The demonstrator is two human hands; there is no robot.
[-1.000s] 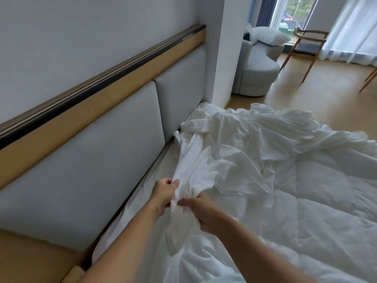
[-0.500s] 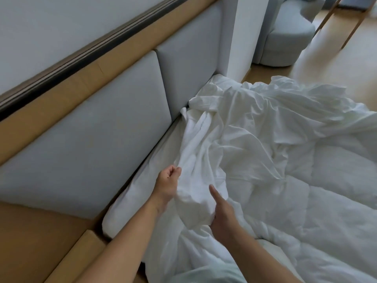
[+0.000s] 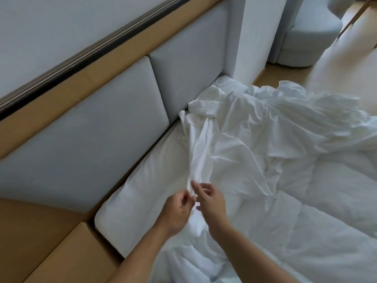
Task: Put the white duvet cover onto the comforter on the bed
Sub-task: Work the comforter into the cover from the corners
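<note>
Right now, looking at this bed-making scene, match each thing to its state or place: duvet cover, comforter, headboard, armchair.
Things: 1 duvet cover; 2 comforter; 3 headboard; 4 armchair.
States: A standing on the wooden floor; B crumpled in folds; C quilted, lying flat; D grey padded panels.
Pairs: 1-B, 2-C, 3-D, 4-A.

You have grey padded headboard panels [image 3: 91,139] on your left — a pale armchair [image 3: 310,37] on the wood floor [image 3: 285,75] beyond.
</note>
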